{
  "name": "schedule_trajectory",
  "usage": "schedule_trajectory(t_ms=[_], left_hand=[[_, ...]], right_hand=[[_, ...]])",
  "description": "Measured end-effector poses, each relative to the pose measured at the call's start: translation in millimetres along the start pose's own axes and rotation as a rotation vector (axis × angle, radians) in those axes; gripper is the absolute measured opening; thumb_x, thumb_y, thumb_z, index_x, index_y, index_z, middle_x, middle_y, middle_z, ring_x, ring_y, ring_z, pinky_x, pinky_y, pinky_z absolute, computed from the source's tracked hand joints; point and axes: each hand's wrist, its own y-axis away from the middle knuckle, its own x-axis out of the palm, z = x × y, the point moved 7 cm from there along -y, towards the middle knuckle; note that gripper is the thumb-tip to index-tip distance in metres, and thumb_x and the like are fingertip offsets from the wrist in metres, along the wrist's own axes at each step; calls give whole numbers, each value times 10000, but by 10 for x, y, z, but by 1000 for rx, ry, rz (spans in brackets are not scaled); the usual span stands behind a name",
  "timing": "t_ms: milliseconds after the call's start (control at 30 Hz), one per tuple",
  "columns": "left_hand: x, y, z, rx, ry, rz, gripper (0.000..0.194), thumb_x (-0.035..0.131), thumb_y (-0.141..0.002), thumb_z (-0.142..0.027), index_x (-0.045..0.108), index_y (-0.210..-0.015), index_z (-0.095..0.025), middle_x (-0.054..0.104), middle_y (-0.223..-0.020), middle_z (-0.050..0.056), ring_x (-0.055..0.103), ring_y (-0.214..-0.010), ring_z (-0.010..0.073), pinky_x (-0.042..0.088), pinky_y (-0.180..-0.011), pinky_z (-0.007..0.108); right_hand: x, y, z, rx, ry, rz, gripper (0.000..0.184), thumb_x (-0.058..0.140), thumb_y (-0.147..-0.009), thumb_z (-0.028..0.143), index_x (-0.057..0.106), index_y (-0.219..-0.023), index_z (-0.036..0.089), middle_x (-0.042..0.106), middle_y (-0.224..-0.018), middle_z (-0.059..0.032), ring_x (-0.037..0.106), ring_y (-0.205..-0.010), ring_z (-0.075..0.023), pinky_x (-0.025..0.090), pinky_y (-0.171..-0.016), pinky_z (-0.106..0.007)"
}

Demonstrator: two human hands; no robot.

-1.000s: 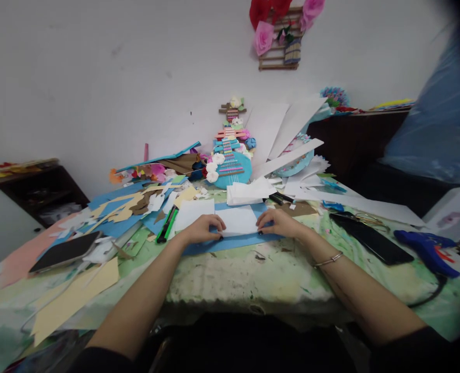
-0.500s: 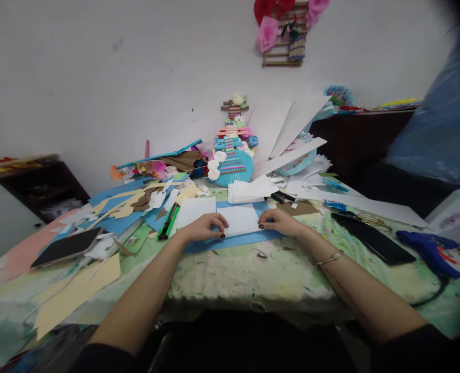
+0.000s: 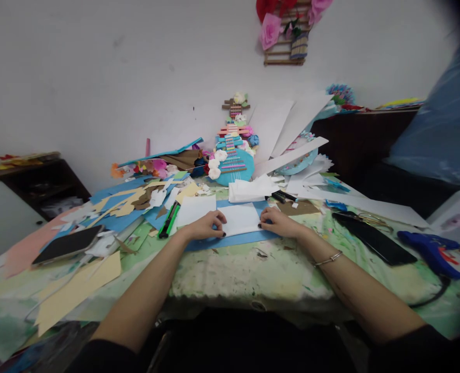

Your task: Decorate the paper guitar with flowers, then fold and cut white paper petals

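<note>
A small white sheet of paper (image 3: pixel 240 219) lies over a blue sheet (image 3: pixel 249 238) at the middle of the table. My left hand (image 3: pixel 210 225) pinches its left edge near the lower corner, thumb against curled fingers. At the right edge my right hand (image 3: pixel 274 221) has its thumb and fingers closed on the paper in the same way. Another white sheet (image 3: pixel 196 209) lies just behind my left hand. A green utility knife (image 3: pixel 169 220) rests to the left, and a stack of folded white paper (image 3: pixel 252 189) sits behind.
Paper scraps and a phone (image 3: pixel 69 245) lie at the left. On the right are a black phone (image 3: pixel 373 238), scissors (image 3: pixel 375 220) and a blue glue gun (image 3: pixel 432 253). Markers (image 3: pixel 282 196) lie behind my right hand. A blue paper guitar (image 3: pixel 233 168) stands against the wall.
Both hands stay at the paper's two edges, with only slight finger movement. The whole view has shifted a little; nothing else visibly moved.
</note>
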Motion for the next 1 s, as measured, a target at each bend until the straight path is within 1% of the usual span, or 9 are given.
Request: schedule_trajectory(t_ms=[167,300,533,700,867,1000], left_hand=[[24,-9,-29,10,-48,-7,150,561,-739,-269,567,-627,-169,488,-1124,71,444,-1064,209,351,-970,367],[26,-9,-39,1,-63,-9,141,538,-743,-267,564,-642,-173,487,-1113,69,437,-1062,207,353,-969,370],[33,-16,-41,7,-67,-11,109,545,-701,-231,541,-612,-169,482,-1097,69,448,-1054,217,362,-963,367],[23,-18,-71,35,-73,-37,43,561,-677,-212,541,-667,-175,495,-1057,66,451,-1067,224,354,-971,358],[20,-14,-66,63,-76,-41,89,544,-724,-258,556,-705,-172,497,-1066,77,468,-1058,226,360,-966,357],[11,-9,-49,67,-62,-33,129,527,-750,-290,563,-717,-171,505,-1079,78,491,-1018,209,399,-924,323]], right_hand=[[34,-28,17,6,42,-7,187,530,-814,229,587,-657,146,570,-862,-80,495,-868,-197,324,-848,-341],[45,-33,11,15,54,-11,182,531,-809,221,588,-653,147,568,-870,-81,492,-870,-196,324,-847,-335],[38,-32,13,38,58,-7,151,559,-783,218,601,-655,149,577,-860,-75,503,-872,-194,321,-850,-327],[30,-34,17,48,66,5,188,556,-795,241,598,-638,147,588,-878,-85,508,-872,-197,331,-836,-320],[34,-43,16,42,81,13,205,543,-811,235,604,-636,146,595,-878,-88,517,-865,-196,330,-831,-320],[34,-43,18,49,89,13,189,543,-809,223,610,-649,146,596,-873,-84,519,-877,-200,328,-836,-319]])
